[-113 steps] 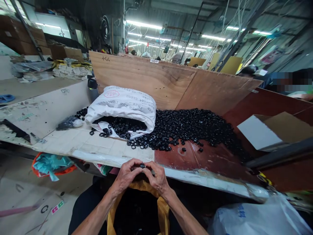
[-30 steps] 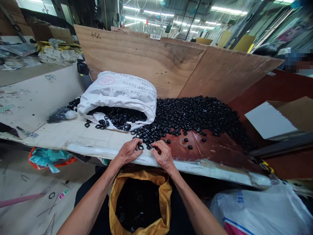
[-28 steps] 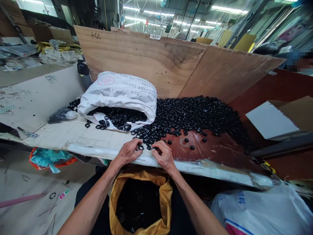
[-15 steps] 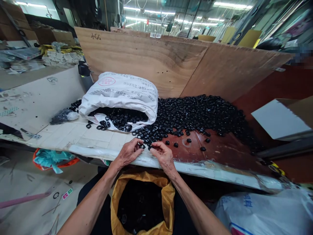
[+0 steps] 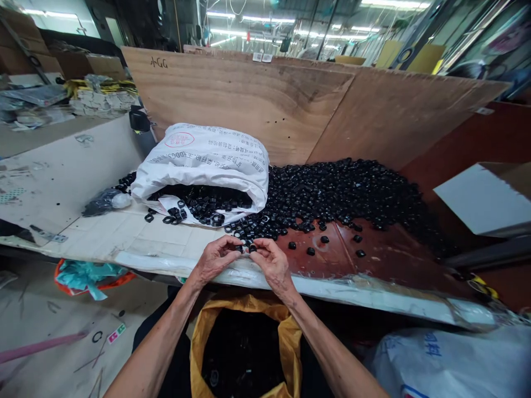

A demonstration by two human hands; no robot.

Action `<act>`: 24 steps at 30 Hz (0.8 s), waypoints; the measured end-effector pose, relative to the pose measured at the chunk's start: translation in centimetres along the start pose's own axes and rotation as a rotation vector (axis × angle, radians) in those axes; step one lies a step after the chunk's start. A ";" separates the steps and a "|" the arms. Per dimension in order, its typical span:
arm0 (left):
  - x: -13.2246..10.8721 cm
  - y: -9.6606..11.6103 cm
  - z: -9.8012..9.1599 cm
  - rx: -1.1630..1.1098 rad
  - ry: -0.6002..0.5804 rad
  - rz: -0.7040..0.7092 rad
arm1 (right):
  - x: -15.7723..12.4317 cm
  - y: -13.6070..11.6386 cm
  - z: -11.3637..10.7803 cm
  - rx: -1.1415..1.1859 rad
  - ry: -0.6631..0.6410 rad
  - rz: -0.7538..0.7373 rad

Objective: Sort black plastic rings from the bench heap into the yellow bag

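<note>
My left hand and my right hand meet just above the table's front edge, fingertips together. Each hand pinches a small black ring, and the two pieces touch between the thumbs. Right behind my fingers lies a big pile of black rings on the red-brown tabletop. A white woven sack lies on its side at the left of the pile, with more rings spilling from its mouth. Below my wrists stands an open yellow bag, dark inside.
Plywood boards wall the back of the table. A cardboard box sits at the right. A white sack stands at the bottom right. A small dark plastic bag lies on the left, and teal scraps lie under the table.
My hands were down on the near edge of the pile picking at rings. They have lifted slightly and drawn together, each now pinching a ring. The view has shifted a little.
</note>
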State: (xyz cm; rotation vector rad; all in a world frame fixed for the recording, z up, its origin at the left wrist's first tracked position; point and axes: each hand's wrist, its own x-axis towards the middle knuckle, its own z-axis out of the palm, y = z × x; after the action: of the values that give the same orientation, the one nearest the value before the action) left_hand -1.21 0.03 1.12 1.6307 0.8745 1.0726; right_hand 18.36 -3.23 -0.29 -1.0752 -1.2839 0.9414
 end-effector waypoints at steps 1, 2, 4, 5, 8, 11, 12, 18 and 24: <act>0.0 -0.1 0.0 -0.035 0.000 -0.028 | 0.1 0.0 0.1 -0.017 -0.014 -0.032; 0.0 -0.2 0.0 -0.057 0.001 -0.048 | 0.2 -0.1 0.2 -0.043 -0.030 -0.073; 0.0 -0.3 0.0 -0.066 0.004 -0.068 | 0.3 -0.1 0.4 -0.105 -0.054 -0.143; -0.1 -0.4 0.0 -0.058 0.004 -0.068 | 0.3 -0.1 0.4 -0.127 -0.065 -0.154; -0.1 -0.5 0.0 0.002 -0.007 -0.045 | 0.2 0.1 0.5 -0.130 -0.050 -0.125; -0.2 -0.4 0.0 0.077 -0.030 -0.005 | 0.1 0.0 0.6 -0.147 -0.010 -0.099; -0.2 -0.4 0.0 0.098 -0.035 0.015 | 0.0 -0.2 0.7 -0.170 -0.007 -0.104; -0.2 -0.2 0.1 0.173 -0.032 0.178 | -0.2 -0.1 1.3 -0.253 0.046 -0.109; -0.3 -0.2 0.2 0.170 -0.046 0.191 | -0.5 0.3 1.7 -0.340 0.024 -0.150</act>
State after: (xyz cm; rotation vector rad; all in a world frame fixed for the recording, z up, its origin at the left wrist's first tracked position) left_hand -1.14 -0.26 0.87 1.9038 0.8098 1.1102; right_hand 16.65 -3.51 -0.77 -1.2257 -1.5174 0.6079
